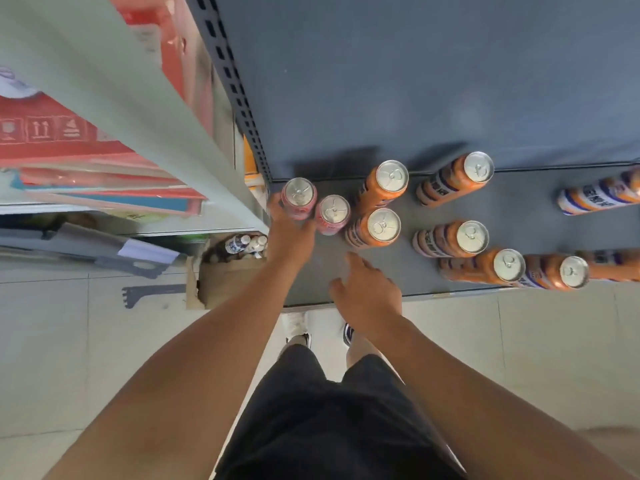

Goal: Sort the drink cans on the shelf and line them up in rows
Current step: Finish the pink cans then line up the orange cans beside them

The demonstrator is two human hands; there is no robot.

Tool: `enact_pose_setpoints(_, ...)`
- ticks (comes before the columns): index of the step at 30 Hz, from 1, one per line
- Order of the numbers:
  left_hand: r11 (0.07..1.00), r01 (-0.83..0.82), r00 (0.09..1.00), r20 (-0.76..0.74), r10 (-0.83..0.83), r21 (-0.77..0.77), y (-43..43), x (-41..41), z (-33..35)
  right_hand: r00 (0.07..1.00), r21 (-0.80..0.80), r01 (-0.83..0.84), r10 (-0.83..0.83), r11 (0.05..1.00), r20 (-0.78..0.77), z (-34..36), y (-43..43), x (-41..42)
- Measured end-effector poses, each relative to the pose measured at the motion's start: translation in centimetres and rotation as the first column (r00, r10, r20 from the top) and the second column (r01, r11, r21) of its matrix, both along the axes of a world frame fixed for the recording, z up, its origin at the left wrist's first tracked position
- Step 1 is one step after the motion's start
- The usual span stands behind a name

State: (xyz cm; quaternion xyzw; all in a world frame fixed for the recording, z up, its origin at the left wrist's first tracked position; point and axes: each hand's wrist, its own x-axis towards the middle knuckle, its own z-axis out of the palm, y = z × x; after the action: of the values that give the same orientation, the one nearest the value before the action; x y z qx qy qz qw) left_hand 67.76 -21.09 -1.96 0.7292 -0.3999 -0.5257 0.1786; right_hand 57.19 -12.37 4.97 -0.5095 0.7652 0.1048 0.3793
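We find the left hand (291, 233) gripping a pink can (298, 197) at the shelf (519, 220) corner, apparently seating a row. The right hand (367, 292) is spread and empty beside the nearest orange can (377, 228).

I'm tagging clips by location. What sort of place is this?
Probably a shop or stockroom: a grey metal shelf with a slotted upright holds orange cans and pink cans. Red cartons lie on the neighbouring rack, and a cardboard box of bottles stands on the tiled floor.
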Motion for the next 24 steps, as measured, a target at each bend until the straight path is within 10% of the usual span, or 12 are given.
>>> enact_pose_setpoints(3, 0.975, -0.220, 0.971, -0.094, 0.219, -0.004, -1.2, -0.5, -1.9, 0.998, 0.028, 0.061, -0.062, 0.998, 0.030, -1.3, 0.1, -0.2)
enact_pose_setpoints(17, 0.971, -0.159, 0.981, -0.138, 0.135, -0.179, 2.1, 1.8, -4.2, 0.942, 0.059, 0.263, -0.269, 0.963, 0.201, -4.3, -0.4, 0.7)
enact_pose_setpoints(24, 0.985, -0.158, 0.954, -0.268, 0.136, -0.063, 8.3, 5.9, -1.8, 0.647, 0.168, 0.616, -0.616, 0.770, 0.450, -5.4, -2.2, 3.1)
